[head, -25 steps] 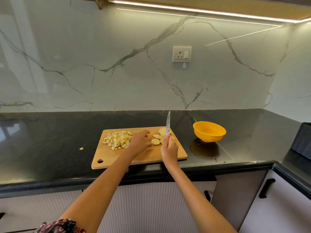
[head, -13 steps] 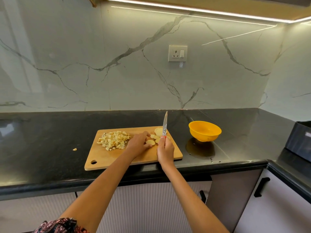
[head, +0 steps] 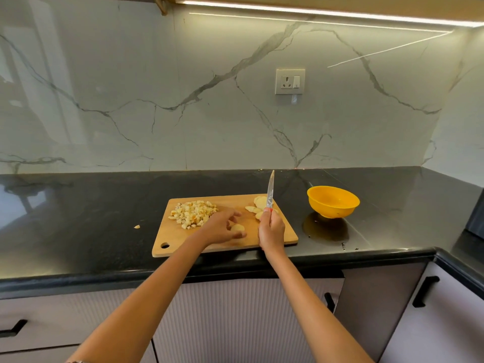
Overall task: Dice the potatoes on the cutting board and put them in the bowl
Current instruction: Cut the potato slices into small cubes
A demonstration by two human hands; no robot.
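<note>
"What worried you at that point?"

"The knife (head: 270,191). My right hand (head: 271,230) was wrapped round its handle at about five o'clock on the cutting board (head: 183,238), blade tipped up toward twelve, while my left hand (head: 222,227) sat just beside it. Had I brought the edge down before the fingers were tucked, I judged it could catch a fingertip — or the wet slice could skid."

"How was the left hand set?"

"Palm down, fingers curled, thumb and fingertips pinching one potato slice (head: 237,227) near the board's middle, both forearms reaching in from six."

"And the rest of the potato?"

"A few uncut slices (head: 258,205) lay by the blade at two o'clock; the diced pile (head: 193,214) sat at ten. One stray bit (head: 137,226) was off the board at nine — others could follow. The yellow bowl (head: 333,201) stood well apart at three on the counter (head: 78,205), with nothing visible in it."
</note>
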